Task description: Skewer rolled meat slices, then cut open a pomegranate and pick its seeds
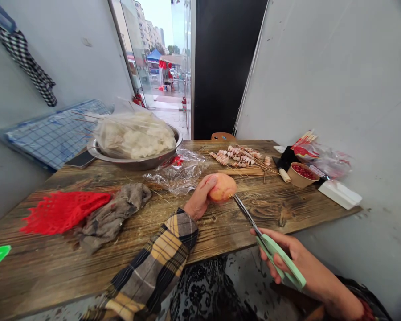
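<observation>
My left hand [202, 196], in a plaid sleeve, grips a rounded pinkish-yellow pomegranate [222, 187] just above the wooden table [263, 214]; I cannot tell if the fruit rests on it. In my right hand [287, 249] are scissors [249, 216] with pale green handles, the fingers wrapped around the loops. The blade tips touch the pomegranate's small crown on its right side. Behind the fruit lie thin wooden skewers [240, 171] and several skewers of threaded pale meat [242, 155].
A metal basin [137, 164] holding a bagged whitish mass stands back left, beside crumpled clear plastic [183, 171]. Red netting [65, 211] and a grey rag [116, 214] lie left. To the right are a bowl of red seeds [302, 174] and a white box [340, 194].
</observation>
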Action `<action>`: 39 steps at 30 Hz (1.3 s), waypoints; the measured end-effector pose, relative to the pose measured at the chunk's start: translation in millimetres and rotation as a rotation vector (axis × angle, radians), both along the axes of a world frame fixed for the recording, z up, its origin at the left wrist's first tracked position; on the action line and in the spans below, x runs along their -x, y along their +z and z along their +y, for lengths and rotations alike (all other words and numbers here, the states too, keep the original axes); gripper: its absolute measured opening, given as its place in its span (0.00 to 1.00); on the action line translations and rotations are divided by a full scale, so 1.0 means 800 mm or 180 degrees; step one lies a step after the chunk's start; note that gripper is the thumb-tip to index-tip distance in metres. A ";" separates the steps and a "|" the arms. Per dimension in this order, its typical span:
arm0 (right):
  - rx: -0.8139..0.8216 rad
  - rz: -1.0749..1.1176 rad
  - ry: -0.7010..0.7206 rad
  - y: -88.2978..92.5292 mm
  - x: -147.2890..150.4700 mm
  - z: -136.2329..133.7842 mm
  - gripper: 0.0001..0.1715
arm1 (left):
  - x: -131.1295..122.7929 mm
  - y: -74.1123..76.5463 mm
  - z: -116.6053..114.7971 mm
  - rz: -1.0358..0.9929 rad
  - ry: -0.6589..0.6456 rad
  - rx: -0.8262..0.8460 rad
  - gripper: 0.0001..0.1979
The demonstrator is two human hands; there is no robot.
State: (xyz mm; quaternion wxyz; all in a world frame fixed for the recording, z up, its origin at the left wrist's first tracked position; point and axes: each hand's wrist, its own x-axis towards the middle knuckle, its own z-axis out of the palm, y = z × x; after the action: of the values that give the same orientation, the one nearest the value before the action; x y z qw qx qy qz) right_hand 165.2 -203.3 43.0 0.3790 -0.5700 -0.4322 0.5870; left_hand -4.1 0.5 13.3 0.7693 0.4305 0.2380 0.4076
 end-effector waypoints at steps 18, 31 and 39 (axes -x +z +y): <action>-0.0022 0.0132 0.0026 -0.011 -0.001 -0.001 0.45 | -0.001 -0.001 0.001 0.0184 0.0144 -0.0301 0.19; 0.0071 -0.0078 -0.0249 -0.014 0.007 0.009 0.41 | -0.007 -0.009 -0.005 0.0370 0.0152 -0.0590 0.19; -0.0254 -0.0735 -0.0589 -0.021 0.013 0.015 0.36 | -0.006 -0.006 -0.006 0.0309 -0.0100 -0.0059 0.22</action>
State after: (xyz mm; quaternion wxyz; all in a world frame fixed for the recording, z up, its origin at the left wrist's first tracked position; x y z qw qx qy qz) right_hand 154.6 -191.6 26.1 0.4016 -0.6556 -0.4416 0.4625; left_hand 0.9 -4.3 8.7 0.7592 0.4605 0.2645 0.3763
